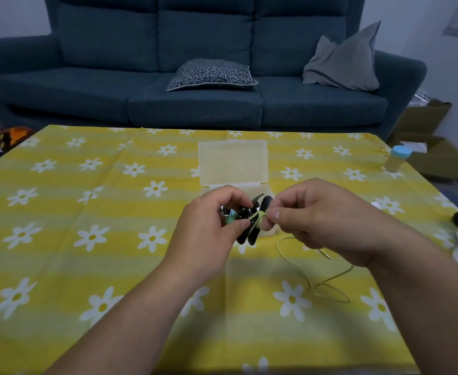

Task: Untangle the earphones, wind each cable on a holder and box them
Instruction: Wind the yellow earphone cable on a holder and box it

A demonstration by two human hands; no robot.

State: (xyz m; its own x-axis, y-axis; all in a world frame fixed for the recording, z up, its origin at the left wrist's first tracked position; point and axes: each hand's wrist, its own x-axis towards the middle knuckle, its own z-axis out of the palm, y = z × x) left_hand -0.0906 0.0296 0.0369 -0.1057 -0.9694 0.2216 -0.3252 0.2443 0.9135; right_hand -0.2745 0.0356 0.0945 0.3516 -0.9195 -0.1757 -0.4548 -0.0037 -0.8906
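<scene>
**A thin cable on a small holder: light, soft and easy to lose**

The left hand (209, 226) is curled round the black holder (252, 237) and grips it from the side, thumb underneath. The right hand (317, 217) pinches the yellow-green cable (258, 217) between thumb and forefinger, just where it crosses the middle of the holder. Both hands touch the same small bundle, above the tablecloth (114, 212).

Below the right hand, the loose part of the cable lies in a curve and a loop on the cloth. Its plug (326, 255) is just under the right wrist. Beyond both hands stands the clear box (233, 161), with its lid open.

I judge the cable to be very light and limp. It will not hold a shape alone, so each turn needs a little tension or it will slip off. The holder looks stiff and smooth, so it is better to grip it at the wings and leave the narrow waist free for winding. The cable is best taken close to the holder, not far down the tail. A hard pull near the plug could damage the thin wire.

A small blue-green piece shows at the left fingertips. I cannot tell if it is an earbud.
</scene>
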